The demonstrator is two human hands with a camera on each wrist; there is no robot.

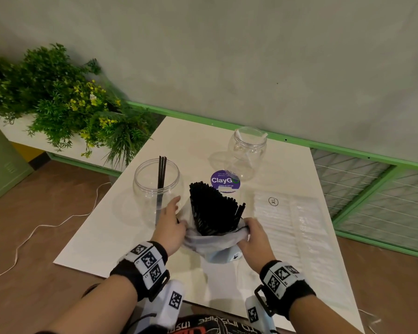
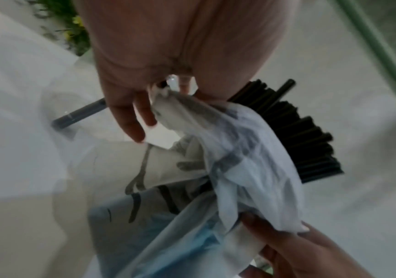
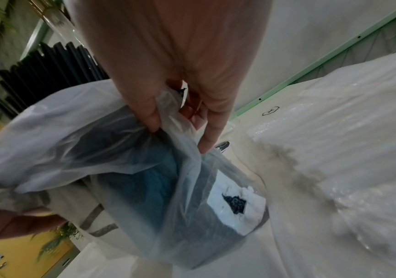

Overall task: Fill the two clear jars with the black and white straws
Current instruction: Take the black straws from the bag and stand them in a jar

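Note:
A bundle of black straws [image 1: 214, 208] [image 2: 306, 143] [image 3: 42, 71] sticks up out of a thin translucent plastic bag [image 1: 212, 244] [image 2: 234, 150] [image 3: 97, 131] at the table's near middle. My left hand [image 1: 173, 220] [image 2: 144, 105] pinches the bag's left rim. On the bag's right rim, my right hand [image 1: 250, 233] [image 3: 175, 116] pinches the plastic. The left clear jar [image 1: 145, 189] stands just beyond my left hand with three black straws [image 1: 161, 172] in it. The right clear jar [image 1: 247, 153] stands farther back; pale straws seem to lean inside. A clear-wrapped pack of white straws [image 1: 290, 225] [image 3: 346, 131] lies on the right.
A purple round sticker [image 1: 225, 180] lies on the white table [image 1: 101, 237] between the jars. Green plants [image 1: 70, 104] stand off the table's left side, and a green rail [image 1: 299, 141] runs behind the table. A white cord [image 1: 34, 227] trails on the floor.

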